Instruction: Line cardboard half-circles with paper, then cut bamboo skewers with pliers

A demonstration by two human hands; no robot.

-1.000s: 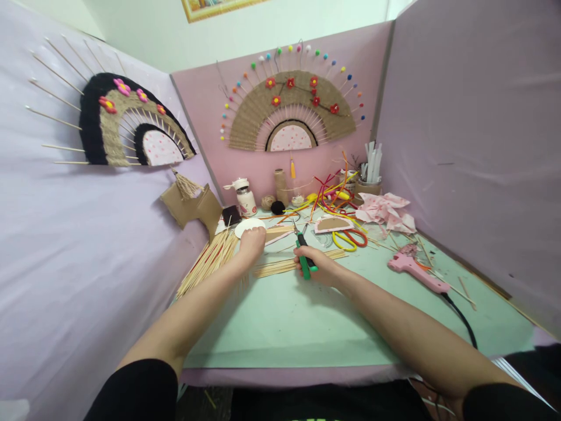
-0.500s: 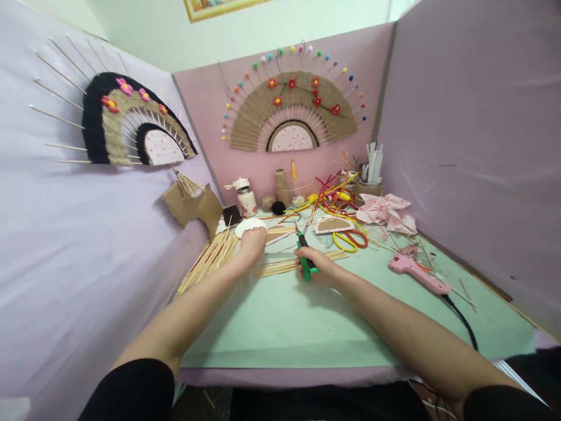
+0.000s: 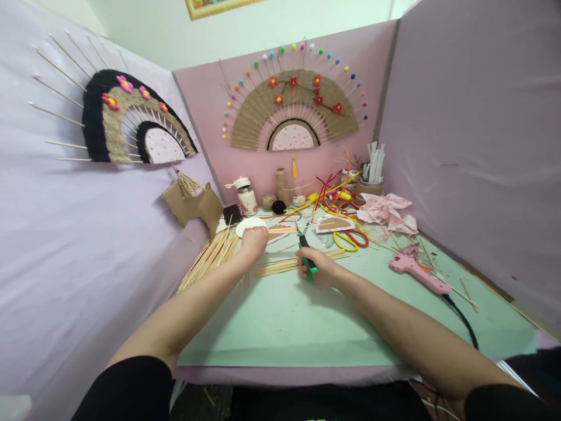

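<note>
My left hand (image 3: 255, 241) is closed round a small bundle of thin wooden sticks (image 3: 283, 230), whose ends stick out to the right. In my right hand (image 3: 316, 264) are green and black pliers (image 3: 308, 252), their handles squeezed together and their jaws at the right ends of those sticks. More sticks (image 3: 276, 267) lie in a row on the table beneath and beside my right hand. A large pile of sticks (image 3: 210, 257) spreads left of my left hand. Behind that hand is a white disc (image 3: 250, 224).
Right of the pliers lie scissors (image 3: 350, 240) and a cardboard half-circle (image 3: 335, 223). A pink glue gun (image 3: 418, 273) with a black cable rests on the green table (image 3: 289, 333). Bottle (image 3: 248, 199), twine roll (image 3: 281, 186) and pink cloth (image 3: 388, 211) stand or lie behind.
The handles of the pliers have come closer together in my right hand. A thin stick piece now shows to the right of the jaws. My left hand has barely moved.
</note>
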